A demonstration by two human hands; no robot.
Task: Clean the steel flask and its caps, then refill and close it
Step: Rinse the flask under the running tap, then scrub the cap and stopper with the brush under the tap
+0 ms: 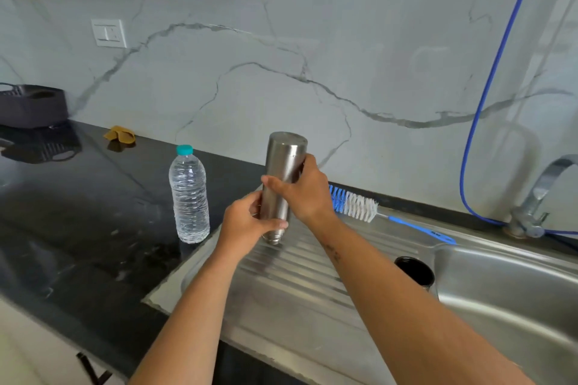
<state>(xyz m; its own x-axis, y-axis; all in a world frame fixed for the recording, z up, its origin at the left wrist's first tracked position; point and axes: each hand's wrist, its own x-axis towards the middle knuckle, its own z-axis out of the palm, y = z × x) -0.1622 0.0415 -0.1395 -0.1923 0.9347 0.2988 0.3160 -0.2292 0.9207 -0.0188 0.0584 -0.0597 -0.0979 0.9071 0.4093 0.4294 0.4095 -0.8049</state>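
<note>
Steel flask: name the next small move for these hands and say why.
Probably turn the steel flask mouth-up and stand it on the drainboard. Both the left hand and right hand grip it upside down, threaded mouth bare, and the capped water bottle waits beside it for refilling.

A home kitchen: black stone counter, steel sink with ribbed drainboard, tap, marble-look backsplash.
</note>
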